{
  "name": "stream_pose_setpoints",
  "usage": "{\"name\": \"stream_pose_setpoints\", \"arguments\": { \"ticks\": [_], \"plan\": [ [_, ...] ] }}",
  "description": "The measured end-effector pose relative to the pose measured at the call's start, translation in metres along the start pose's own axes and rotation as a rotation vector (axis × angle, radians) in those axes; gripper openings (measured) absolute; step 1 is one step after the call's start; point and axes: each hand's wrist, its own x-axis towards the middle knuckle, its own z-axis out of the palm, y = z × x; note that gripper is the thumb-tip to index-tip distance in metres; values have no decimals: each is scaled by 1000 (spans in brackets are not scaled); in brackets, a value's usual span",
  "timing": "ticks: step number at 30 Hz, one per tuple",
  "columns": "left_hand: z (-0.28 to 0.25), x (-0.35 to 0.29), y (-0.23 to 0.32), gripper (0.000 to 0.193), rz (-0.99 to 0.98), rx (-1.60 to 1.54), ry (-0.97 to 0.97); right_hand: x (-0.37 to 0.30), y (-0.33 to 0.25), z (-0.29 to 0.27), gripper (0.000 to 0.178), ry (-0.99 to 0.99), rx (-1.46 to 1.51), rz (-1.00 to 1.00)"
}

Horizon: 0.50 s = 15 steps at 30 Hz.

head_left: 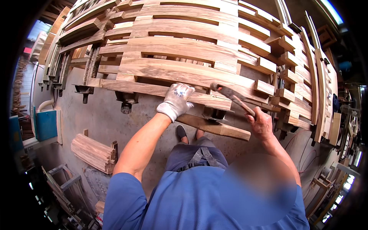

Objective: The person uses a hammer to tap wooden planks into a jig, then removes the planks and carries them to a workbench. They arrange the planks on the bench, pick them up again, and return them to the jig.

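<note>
Mid-step, knocking boards into line on the clamped board stack (184,69). Loose wooden block (214,127) just below both grips. Gloved left hand (176,100) pressed flat on the lowest board; right hand (262,123) closed round hammer (232,96), head up-left. Next: a measured tap.

A short stack of curved wooden slats (94,151) is seen on the concrete floor (103,119) at the lower left. A blue box (46,124) is set against the left edge, with a pale hose (45,103) just above it. Metal clamps (57,82) are lined up near the upper left. Wooden frames (63,188) are leaned in the lower left corner.
</note>
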Motion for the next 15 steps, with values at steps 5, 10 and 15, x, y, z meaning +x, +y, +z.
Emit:
{"name": "stream_pose_setpoints", "arguments": {
  "ticks": [5,10,15],
  "plan": [
    [8,10,2,64,37,-4,89,9,2,-13,43,-47,-138,93],
    [11,-2,-2,65,44,-13,100,2,-18,-16,45,127,37,-79],
    [12,-2,-2,65,42,-20,103,-8,-1,1,45,27,-92,-30]
  ]
}}
